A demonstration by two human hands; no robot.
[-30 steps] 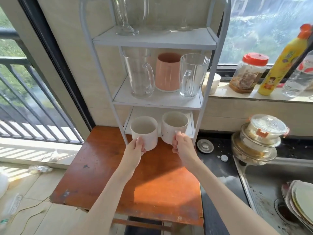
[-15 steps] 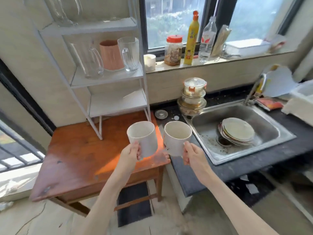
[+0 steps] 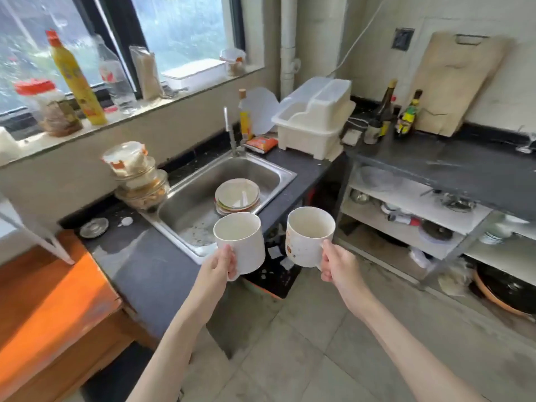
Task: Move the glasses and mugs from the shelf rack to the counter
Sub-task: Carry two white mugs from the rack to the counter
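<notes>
I carry two white mugs upright in mid-air. My left hand [image 3: 218, 266] grips the plain white mug [image 3: 242, 242] by its handle, in front of the sink's near corner. My right hand [image 3: 338, 265] grips the other white mug [image 3: 307, 236], which has small orange marks on its side, over the floor. Both mugs look empty. The dark counter [image 3: 475, 166] stretches to the right, beyond the mugs. Only a white leg of the shelf rack [image 3: 37, 236] shows at the far left.
A steel sink [image 3: 203, 195] holds stacked plates [image 3: 237, 195]. Stacked glass bowls [image 3: 139, 181] stand to its left, a white dish rack [image 3: 316, 117] to its right. Bottles [image 3: 383, 111] and a cutting board [image 3: 455, 79] stand at the counter's back. The orange table [image 3: 43, 303] lies left.
Both mugs came off the rack's bottom shelf and travelled right, past the orange table and sink. My view swung right, so the rack has almost left the frame.
</notes>
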